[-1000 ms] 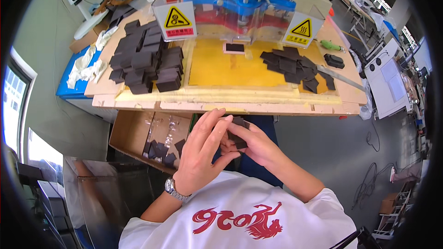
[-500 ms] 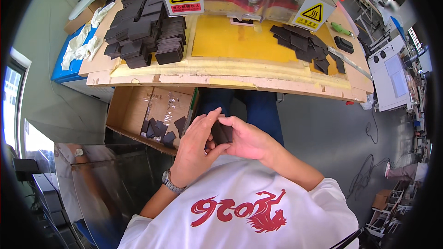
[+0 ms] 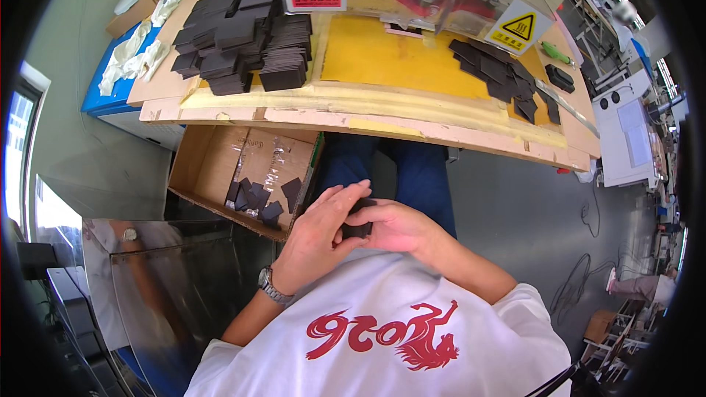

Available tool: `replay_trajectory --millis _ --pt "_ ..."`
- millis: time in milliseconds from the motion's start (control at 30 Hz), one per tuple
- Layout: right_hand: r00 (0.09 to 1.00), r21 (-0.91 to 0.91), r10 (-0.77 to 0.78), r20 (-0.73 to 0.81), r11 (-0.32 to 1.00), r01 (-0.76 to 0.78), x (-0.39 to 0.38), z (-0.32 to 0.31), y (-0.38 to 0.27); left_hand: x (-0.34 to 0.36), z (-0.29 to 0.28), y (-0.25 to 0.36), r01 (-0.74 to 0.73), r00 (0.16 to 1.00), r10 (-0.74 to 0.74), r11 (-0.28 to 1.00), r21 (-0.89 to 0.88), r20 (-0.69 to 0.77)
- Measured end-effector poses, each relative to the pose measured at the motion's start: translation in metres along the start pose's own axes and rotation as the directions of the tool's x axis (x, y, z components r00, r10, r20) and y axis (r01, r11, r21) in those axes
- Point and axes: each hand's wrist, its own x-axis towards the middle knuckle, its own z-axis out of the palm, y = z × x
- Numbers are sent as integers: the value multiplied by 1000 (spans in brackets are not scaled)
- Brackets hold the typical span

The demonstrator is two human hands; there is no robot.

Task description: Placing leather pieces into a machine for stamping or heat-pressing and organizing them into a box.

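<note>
Right hand is covering more of the dark piece than half a second ago, fingers pinching it before the white shirt; left hand is cupping alongside, finger closure unclear. Piece is seeming light, probably stiff; edges are suiting a hold.

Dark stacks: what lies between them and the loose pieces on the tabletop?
In the head view, yellow sheet, bare toward the front, with a pink pad farther back.

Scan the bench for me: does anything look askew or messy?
Yes, mildly: the dark pieces at the right end of the yellow mat lie in a loose, skewed scatter, unlike the tighter stacks at left. Crumpled white cloth lies left of those. No spill shows.
</note>
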Motion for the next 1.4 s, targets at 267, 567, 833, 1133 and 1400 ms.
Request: replay_trajectory --millis 267,567,833,1133,1400 --pt "968 -72 84 -238 992 -104 7 -9 3 -30 -25 -34 94 960 -109 993 -72 -256" --pt "989 77 97 -107 993 -89 32 -40 9 -14 -29 -179 313 916 -400 679 664 -22" --pt "966 -13 -5 -257 1000 1 28 -45 30 -1 8 -201 247 908 -418 514 822 -12" --pt "961 -54 -19 -277 999 4 33 -35 24 -12 14 -210 156 959 -284 487 859 -13" --pt "962 -167 -48 -270 986 2 29 -35 17 -3 -26 -174 403 876 -479 671 622 -52"
